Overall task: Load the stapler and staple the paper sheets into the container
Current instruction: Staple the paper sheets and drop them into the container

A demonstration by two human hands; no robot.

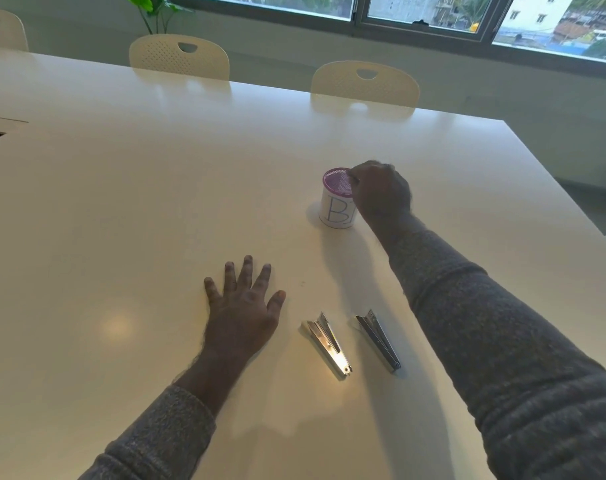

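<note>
A small round container, purple mesh inside with a white label marked "B", stands on the white table. My right hand reaches over its right rim, fingers curled at the opening; whether they hold anything is hidden. My left hand lies flat on the table, fingers spread, holding nothing. Two metal staplers lie near the front: one stapler just right of my left hand, the other stapler beside it under my right forearm. No paper sheets are visible.
Two cream chairs are tucked at the table's far edge, a third at the far left. The table's right edge runs diagonally at the right. Windows and a plant line the back wall.
</note>
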